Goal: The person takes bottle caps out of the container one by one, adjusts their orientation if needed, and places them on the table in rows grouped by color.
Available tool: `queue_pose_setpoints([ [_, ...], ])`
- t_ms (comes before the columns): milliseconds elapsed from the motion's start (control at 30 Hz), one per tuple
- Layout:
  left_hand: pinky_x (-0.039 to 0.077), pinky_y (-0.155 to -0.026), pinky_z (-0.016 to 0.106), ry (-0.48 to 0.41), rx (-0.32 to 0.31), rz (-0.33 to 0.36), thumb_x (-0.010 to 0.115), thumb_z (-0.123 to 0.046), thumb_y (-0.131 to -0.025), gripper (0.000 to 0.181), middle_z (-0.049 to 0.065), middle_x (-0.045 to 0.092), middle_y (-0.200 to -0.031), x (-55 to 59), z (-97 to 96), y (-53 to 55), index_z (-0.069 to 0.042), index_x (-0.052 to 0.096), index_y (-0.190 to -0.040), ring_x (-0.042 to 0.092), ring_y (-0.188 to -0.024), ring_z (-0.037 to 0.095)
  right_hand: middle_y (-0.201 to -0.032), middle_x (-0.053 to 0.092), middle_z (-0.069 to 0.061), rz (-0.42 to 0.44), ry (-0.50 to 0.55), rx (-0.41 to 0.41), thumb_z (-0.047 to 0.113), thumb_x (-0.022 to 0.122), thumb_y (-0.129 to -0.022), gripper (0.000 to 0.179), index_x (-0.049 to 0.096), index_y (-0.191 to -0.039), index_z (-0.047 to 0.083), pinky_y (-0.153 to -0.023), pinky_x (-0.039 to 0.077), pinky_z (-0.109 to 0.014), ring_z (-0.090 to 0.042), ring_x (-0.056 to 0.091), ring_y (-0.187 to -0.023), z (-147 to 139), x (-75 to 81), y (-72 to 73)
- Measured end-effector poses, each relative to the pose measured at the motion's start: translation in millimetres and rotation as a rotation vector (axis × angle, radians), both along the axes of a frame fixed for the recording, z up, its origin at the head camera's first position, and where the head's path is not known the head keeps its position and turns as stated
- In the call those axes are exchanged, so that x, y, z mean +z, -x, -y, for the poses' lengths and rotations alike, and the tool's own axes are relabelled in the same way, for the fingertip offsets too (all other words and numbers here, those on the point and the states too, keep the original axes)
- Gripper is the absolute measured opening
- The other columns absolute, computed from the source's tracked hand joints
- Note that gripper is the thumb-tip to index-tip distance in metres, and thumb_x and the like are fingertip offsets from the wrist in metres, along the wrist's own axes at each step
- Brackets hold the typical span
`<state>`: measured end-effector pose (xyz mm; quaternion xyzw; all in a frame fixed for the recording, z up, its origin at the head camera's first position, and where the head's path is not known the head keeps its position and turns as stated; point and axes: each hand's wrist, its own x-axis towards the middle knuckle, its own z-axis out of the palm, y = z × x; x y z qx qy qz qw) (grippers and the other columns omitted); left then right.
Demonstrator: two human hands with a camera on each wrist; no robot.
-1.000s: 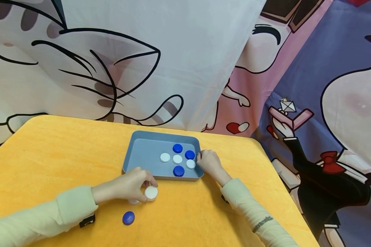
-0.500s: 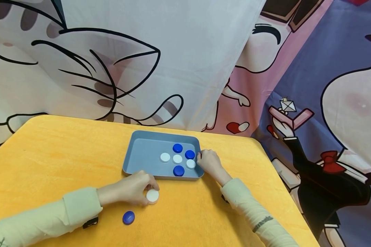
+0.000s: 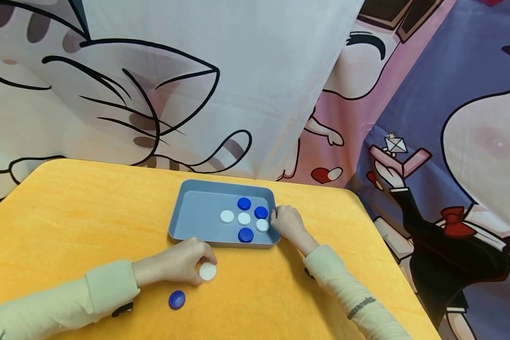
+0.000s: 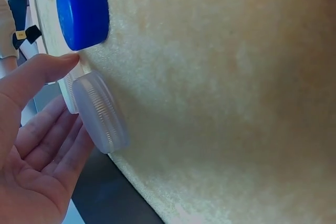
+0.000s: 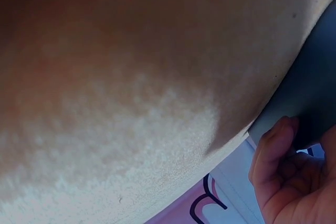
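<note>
So the left hand (image 3: 179,262) has its thumb and fingers pinching a white disc (image 3: 208,271), and honestly I can't tell if it's touching the yellow counter (image 3: 110,212). A loose blue disc (image 3: 176,300) sits a bit closer to the person than those fingers. The left wrist cam also shows a clear-looking disc (image 4: 100,114) right by them. Just beyond is the blue-gray tray (image 3: 199,212), and the right hand (image 3: 289,223) has its fingers curled on its end wall. Left of those fingers, three blue pieces (image 3: 244,204) and three white pieces (image 3: 244,218) lie inside.
</note>
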<state>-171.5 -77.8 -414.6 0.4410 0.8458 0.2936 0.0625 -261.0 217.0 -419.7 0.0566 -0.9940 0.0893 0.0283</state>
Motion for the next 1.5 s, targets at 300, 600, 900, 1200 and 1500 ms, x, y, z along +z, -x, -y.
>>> queue_pose_setpoints([
  [300, 0.050, -0.068, 0.019, 0.008, 0.004, 0.006, 0.081, -0.008, -0.064, 0.030, -0.002, 0.073, -0.087, 2.0, -0.6, 0.4, -0.006, 0.074, -0.093, 0.062, -0.079, 0.004, -0.050, 0.047, -0.003, 0.003, -0.007, -0.011, 0.019, 0.053, -0.095, 0.038, 0.055, -0.059, 0.007, -0.045, 0.035, -0.024, -0.018, 0.048, -0.047, 0.0, 1.7, -0.1],
  [600, 0.051, -0.070, 0.020, 0.017, 0.015, 0.011, 0.082, -0.010, -0.064, 0.030, 0.000, 0.074, -0.088, 2.6, -0.9, 0.3, -0.005, 0.075, -0.093, 0.063, -0.080, 0.005, -0.050, 0.046, -0.002, -0.007, -0.019, -0.008, 0.019, 0.054, -0.095, 0.039, 0.054, -0.057, 0.008, -0.046, 0.035, -0.024, -0.017, 0.048, -0.047, 0.1, 1.2, 0.9],
  [900, 0.051, -0.070, 0.020, 0.018, 0.018, 0.023, 0.082, -0.009, -0.064, 0.031, -0.001, 0.073, -0.089, 2.2, -1.6, 0.6, -0.005, 0.074, -0.094, 0.063, -0.081, 0.005, -0.050, 0.047, -0.002, 0.012, -0.011, -0.021, 0.020, 0.053, -0.095, 0.039, 0.055, -0.058, 0.008, -0.046, 0.035, -0.024, -0.017, 0.048, -0.047, -0.5, 1.0, 1.4],
  [1200, 0.052, -0.076, 0.025, 0.047, 0.038, 0.046, 0.087, -0.017, -0.062, 0.039, 0.000, 0.074, -0.093, 3.7, -1.7, -0.1, -0.006, 0.074, -0.097, 0.065, -0.087, 0.009, -0.050, 0.046, -0.002, -0.009, -0.006, 0.000, 0.019, 0.053, -0.095, 0.040, 0.052, -0.056, 0.009, -0.046, 0.034, -0.024, -0.017, 0.047, -0.047, 0.3, 0.5, 0.6],
  [1500, 0.051, -0.075, 0.025, 0.037, 0.059, 0.058, 0.086, -0.022, -0.065, 0.042, 0.002, 0.073, -0.097, 7.8, -3.2, -2.4, -0.005, 0.072, -0.102, 0.064, -0.088, 0.013, -0.048, 0.044, -0.001, -0.021, -0.018, 0.010, 0.018, 0.053, -0.095, 0.042, 0.050, -0.054, 0.009, -0.046, 0.033, -0.024, -0.017, 0.047, -0.046, 0.1, -0.2, -0.5],
])
